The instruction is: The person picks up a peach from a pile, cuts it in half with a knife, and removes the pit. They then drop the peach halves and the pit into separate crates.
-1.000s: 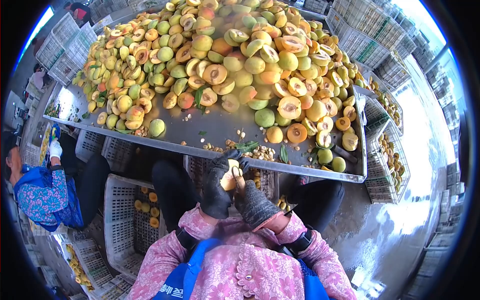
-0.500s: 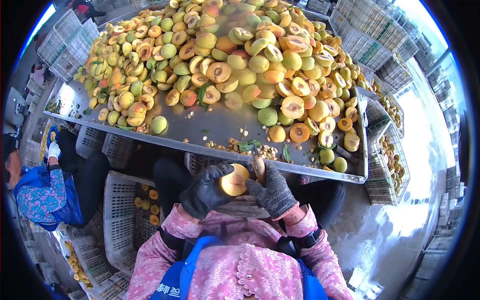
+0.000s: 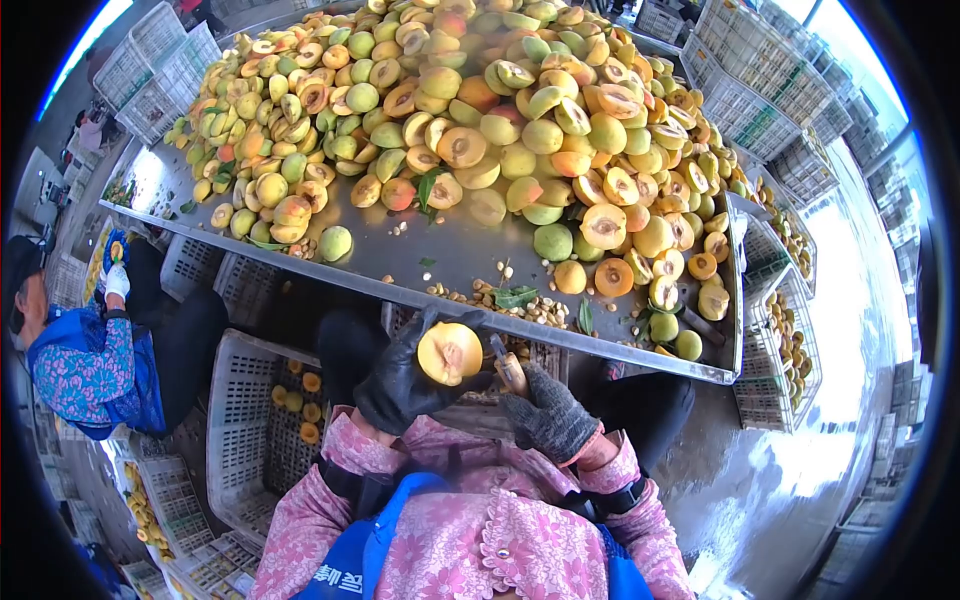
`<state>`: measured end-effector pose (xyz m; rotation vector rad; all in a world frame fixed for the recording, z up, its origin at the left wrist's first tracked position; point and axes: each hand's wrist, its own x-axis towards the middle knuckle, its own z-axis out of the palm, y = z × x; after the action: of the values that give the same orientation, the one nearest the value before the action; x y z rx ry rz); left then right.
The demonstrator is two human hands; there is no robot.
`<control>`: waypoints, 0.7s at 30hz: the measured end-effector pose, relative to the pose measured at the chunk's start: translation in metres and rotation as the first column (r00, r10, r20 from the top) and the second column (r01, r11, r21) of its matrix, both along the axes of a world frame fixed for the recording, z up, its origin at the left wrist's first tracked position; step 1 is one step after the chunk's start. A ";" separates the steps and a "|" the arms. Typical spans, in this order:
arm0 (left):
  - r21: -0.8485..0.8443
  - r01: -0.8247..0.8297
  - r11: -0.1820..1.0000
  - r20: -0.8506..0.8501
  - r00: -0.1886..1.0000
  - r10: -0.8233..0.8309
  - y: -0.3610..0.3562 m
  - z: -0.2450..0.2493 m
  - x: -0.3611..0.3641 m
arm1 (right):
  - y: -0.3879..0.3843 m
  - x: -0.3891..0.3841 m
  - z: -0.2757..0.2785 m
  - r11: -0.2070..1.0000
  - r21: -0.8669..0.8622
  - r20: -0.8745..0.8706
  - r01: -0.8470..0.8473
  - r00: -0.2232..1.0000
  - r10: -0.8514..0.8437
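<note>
My left hand [image 3: 405, 385], in a dark glove, is closed around a halved peach [image 3: 449, 354]. The yellow cut face is turned up towards me, with a hollow or stone area at its middle. To its right, my right hand [image 3: 553, 413] in a grey knit glove grips a small wooden-handled knife [image 3: 511, 374]. The short metal end points up and to the left, near the peach half but apart from it. Both hands are just in front of the metal table [image 3: 370, 262], where a large heap of whole and halved peaches [image 3: 470, 140] lies.
Loose stones [image 3: 540, 308] and green leaves lie along the table's raised front edge. At my lower left stands a plastic crate [image 3: 240, 425] with several peach halves inside. Filled crates [image 3: 785, 345] stand at the right. A co-worker [image 3: 90, 360] sits at the left. Stacked crates [image 3: 750, 95] rise behind.
My left hand has shifted slightly left and up, the peach's cut face now more towards me. The right hand has moved down and right, with the knife tilted left, away from the fruit.
</note>
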<state>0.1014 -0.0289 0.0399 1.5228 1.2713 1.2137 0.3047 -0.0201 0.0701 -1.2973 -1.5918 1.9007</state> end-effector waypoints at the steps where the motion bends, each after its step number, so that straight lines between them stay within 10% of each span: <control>1: -0.035 -0.007 0.999 0.127 0.992 0.012 0.000 -0.003 0.001 | -0.002 0.003 -0.006 0.981 0.184 0.012 -0.062 0.998 0.060; 5: -0.041 0.056 0.998 0.222 0.974 -0.045 -0.002 0.004 0.005 | 0.000 0.005 -0.009 0.744 0.610 0.183 -0.272 0.962 0.202; 7: 0.052 0.152 0.987 -0.230 0.964 -0.136 0.004 -0.017 -0.001 | 0.003 0.003 -0.002 0.730 0.579 0.306 -0.364 0.926 0.219; 9: -0.014 0.288 0.957 -0.312 0.908 -0.278 0.014 -0.038 -0.004 | 0.004 -0.001 0.000 0.791 0.429 0.431 -0.436 0.868 0.246; 11: -0.165 0.459 0.873 0.000 0.885 -0.465 0.023 -0.048 -0.007 | 0.007 -0.004 -0.002 0.724 0.522 0.411 -0.451 0.877 0.250; 14: -0.003 0.143 0.990 0.125 0.982 -0.142 0.008 -0.053 0.013 | 0.007 -0.006 -0.002 0.705 0.573 0.375 -0.418 0.899 0.227; 21: -0.029 0.133 0.991 0.094 0.987 -0.129 0.003 -0.027 0.016 | 0.007 -0.011 0.005 0.730 0.513 0.447 -0.451 0.867 0.222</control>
<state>0.1176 -0.0257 0.0132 1.4836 1.1089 1.1572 0.2934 -0.0136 0.0747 -1.1391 -2.5153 1.1441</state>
